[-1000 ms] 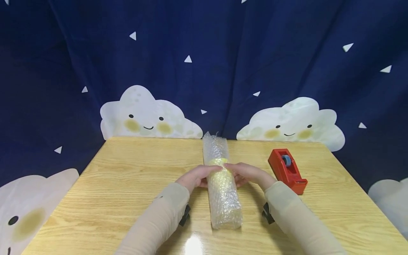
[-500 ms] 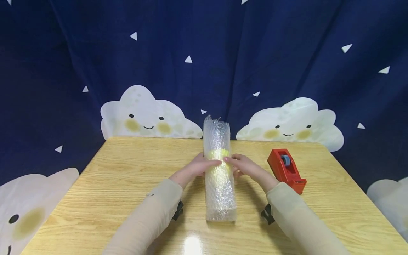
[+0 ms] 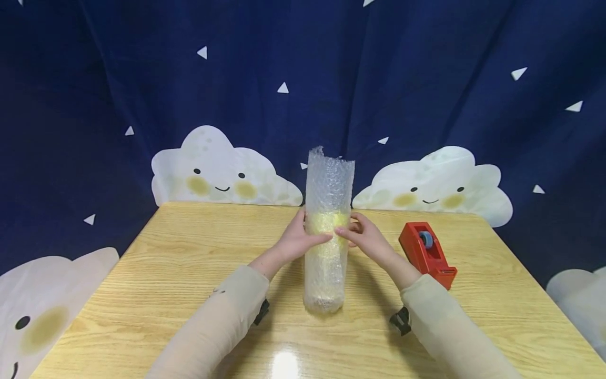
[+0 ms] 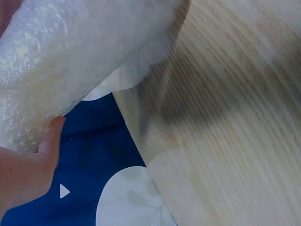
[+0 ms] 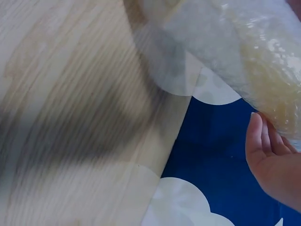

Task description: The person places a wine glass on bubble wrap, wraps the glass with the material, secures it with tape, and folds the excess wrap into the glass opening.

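A long roll of bubble wrap [image 3: 326, 279] with something yellow showing through its middle is tilted up, its far end raised, in the head view. My left hand [image 3: 295, 237] grips its left side, thumb laid across the front. From the right, my right hand [image 3: 369, 237] holds the same stretch, thumb on the front and fingers round the side. In the left wrist view the wrapped roll [image 4: 75, 61] fills the upper left, and a fingertip shows at its edge. The right wrist view has the fingers curled against the wrap [image 5: 235, 52]. What lies inside is blurred by the plastic.
A red tape dispenser [image 3: 426, 255] with a blue-centred roll stands on the wooden table [image 3: 189, 252], right of my right hand. Behind the table hangs a dark blue curtain [image 3: 246, 105] with white clouds and triangles.
Both hands have raised the bubble-wrapped roll from lying on the table to a steep tilt, its far end going up. The tape dispenser has stayed in place.
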`<state>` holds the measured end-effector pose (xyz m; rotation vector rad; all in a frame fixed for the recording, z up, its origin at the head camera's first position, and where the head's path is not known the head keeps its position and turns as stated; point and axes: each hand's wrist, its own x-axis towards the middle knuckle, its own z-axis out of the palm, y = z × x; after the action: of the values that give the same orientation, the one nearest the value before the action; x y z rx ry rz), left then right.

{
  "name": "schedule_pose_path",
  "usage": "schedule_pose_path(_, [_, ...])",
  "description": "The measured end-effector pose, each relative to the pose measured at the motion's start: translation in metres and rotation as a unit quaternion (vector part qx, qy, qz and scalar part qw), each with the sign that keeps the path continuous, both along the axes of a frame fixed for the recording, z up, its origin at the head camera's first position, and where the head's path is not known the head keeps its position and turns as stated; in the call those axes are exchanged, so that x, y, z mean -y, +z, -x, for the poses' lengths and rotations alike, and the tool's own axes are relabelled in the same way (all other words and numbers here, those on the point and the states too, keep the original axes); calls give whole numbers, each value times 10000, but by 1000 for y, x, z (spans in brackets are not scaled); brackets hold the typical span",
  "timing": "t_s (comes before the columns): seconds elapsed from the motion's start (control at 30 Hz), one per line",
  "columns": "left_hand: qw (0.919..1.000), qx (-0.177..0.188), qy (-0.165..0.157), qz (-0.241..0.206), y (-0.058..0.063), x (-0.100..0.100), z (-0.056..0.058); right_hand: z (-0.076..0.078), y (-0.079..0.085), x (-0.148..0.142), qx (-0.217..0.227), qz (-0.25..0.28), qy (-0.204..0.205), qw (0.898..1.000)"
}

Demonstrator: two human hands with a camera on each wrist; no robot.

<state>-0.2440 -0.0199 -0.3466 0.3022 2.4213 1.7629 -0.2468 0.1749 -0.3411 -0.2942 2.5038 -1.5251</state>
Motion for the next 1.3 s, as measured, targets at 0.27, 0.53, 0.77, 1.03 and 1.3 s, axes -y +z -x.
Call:
schedule_pose_path(0.27, [9930,-1084,-112,447,-2,6,-2,-4,6,-1,-776,-276,366,9959])
schedule_pose_path(0.53, [9870,-1471,-206,615,-11,10,-2,-8,3,4,-946,-79,409,9946])
schedule_pose_path(0.77, [9857,-1574,-174,582,-14,12,-4,-8,0,6,-1228,-177,371,9916])
schedule_pose_path(1.03, [9780,-1938,-9,774,-21,14,-5,-7,-2,15,-1415,-57,252,9896])
schedule_pose_path(1.3, [9750,-2064,108,811,-29,13,-6,-7,-4,19,-1527,-4,124,9882])
